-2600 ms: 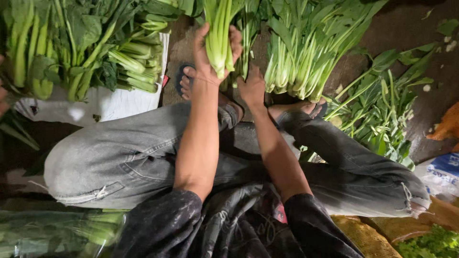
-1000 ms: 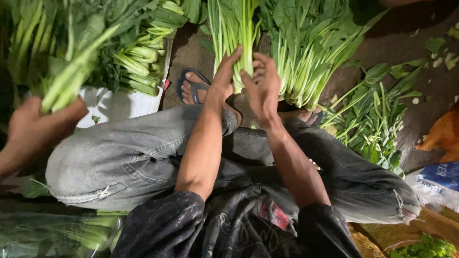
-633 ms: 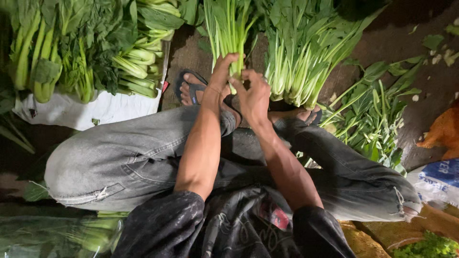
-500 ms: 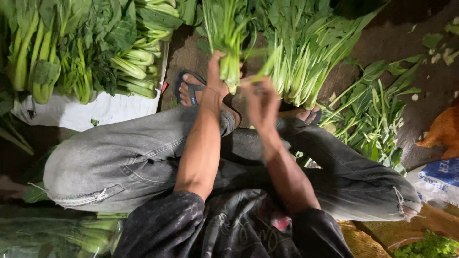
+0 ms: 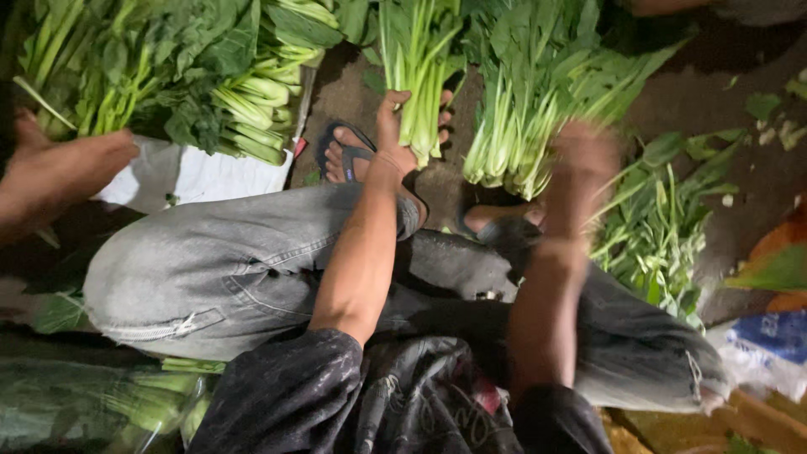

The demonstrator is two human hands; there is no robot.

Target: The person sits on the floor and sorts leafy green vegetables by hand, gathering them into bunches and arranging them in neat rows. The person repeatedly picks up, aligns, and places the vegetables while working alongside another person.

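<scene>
I see the left hand [image 5: 402, 143] clenched round the greens bundle [image 5: 418, 71], held just above the ground by the sandalled foot [image 5: 340, 155]. Bundle's long axis runs approx vertical in frame, cut stems toward me, leaves away. Right hand [image 5: 584, 155] blurred, can't tell its grip. Risk, imo: one-handed hold, stems could slide out and scatter.

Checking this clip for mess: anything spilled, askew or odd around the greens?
Loose leaves and scraps lie scattered on the bare ground at right, away from the piled bunches. Otherwise, the left hand grips a tidy bunch of greens; the right hand is motion-blurred.
</scene>
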